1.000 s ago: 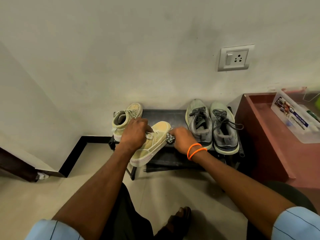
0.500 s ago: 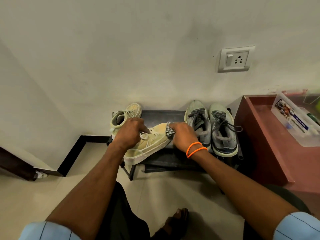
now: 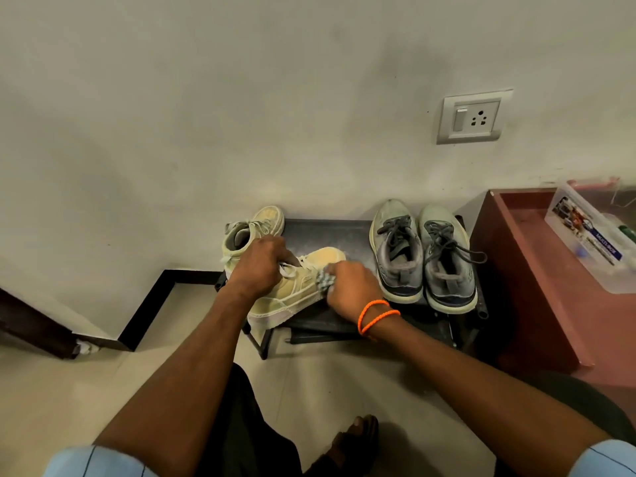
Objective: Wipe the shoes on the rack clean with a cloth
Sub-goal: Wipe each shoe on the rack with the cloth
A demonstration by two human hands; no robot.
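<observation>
I had the beige high-top sneaker (image 3: 303,287) tipped on the front edge of the black shoe rack (image 3: 330,232), its long axis running from the heel near me on the left up to the toe on the far right. My left hand (image 3: 258,266) gripped it at the collar and laces, fingers curled over the top to steady it. My right hand (image 3: 351,287) held the bunched checked cloth (image 3: 323,279) pinched in curled fingers, pressed against the shoe's right flank about midway along. The toe lay just beyond and left of that cloth, so I judged the right hand best placed to stroke along the side. Its beige mate (image 3: 253,228) stood behind, and the grey running shoes (image 3: 423,256) waited, apparently untouched, to the right.
</observation>
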